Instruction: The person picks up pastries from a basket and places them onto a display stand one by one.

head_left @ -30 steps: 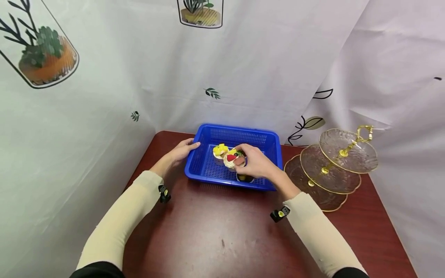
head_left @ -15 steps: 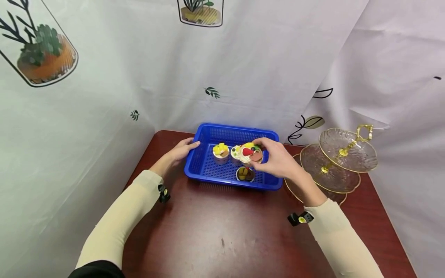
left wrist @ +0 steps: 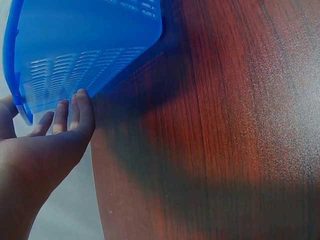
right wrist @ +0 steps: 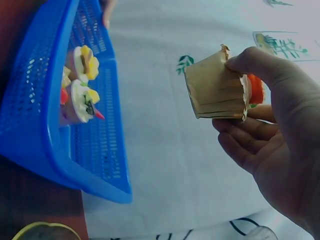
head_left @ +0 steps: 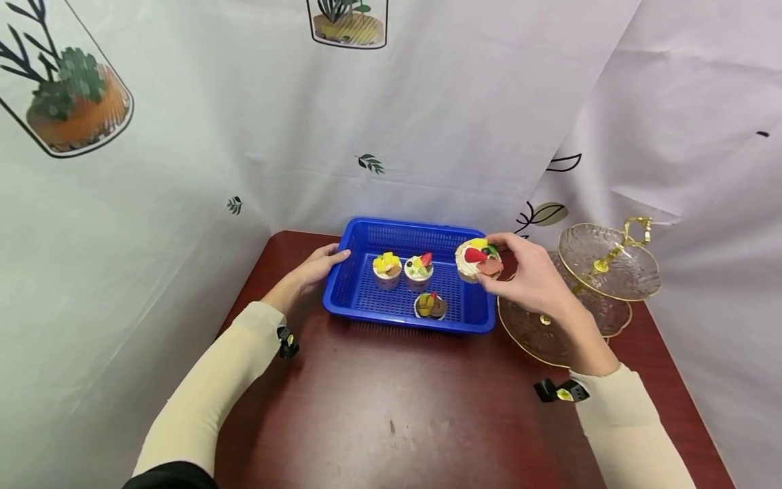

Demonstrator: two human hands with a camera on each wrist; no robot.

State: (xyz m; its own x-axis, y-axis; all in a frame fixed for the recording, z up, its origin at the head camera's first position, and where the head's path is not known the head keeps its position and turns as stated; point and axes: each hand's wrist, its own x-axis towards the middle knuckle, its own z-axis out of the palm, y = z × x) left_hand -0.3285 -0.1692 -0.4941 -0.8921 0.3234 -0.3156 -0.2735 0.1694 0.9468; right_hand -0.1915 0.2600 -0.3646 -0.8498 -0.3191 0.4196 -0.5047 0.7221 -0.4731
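My right hand (head_left: 537,275) pinches a cupcake (head_left: 478,260) by its rim, above the right end of the blue plastic basket (head_left: 379,317). It has white cream, a strawberry and yellow fruit on top; in the right wrist view its tan paper cup (right wrist: 212,90) is tilted sideways. My left hand (head_left: 318,266) grips the basket's left rim, thumb over the edge and fingers (left wrist: 85,107) along the outer wall. Inside the basket stand a cupcake with yellow cubes (head_left: 387,265), one with a strawberry (head_left: 419,268) and, at the front, one with brown topping (head_left: 430,306).
A three-tier glass stand (head_left: 611,261) with gold rims and handle is on the right of the brown table (head_left: 391,407), partly behind my right hand. White cloth (head_left: 256,102) printed with plants hangs behind the table and at its sides.
My right hand has lifted the cupcake from among the others and carried it right, to the basket's right end. The left hand stays on the rim.
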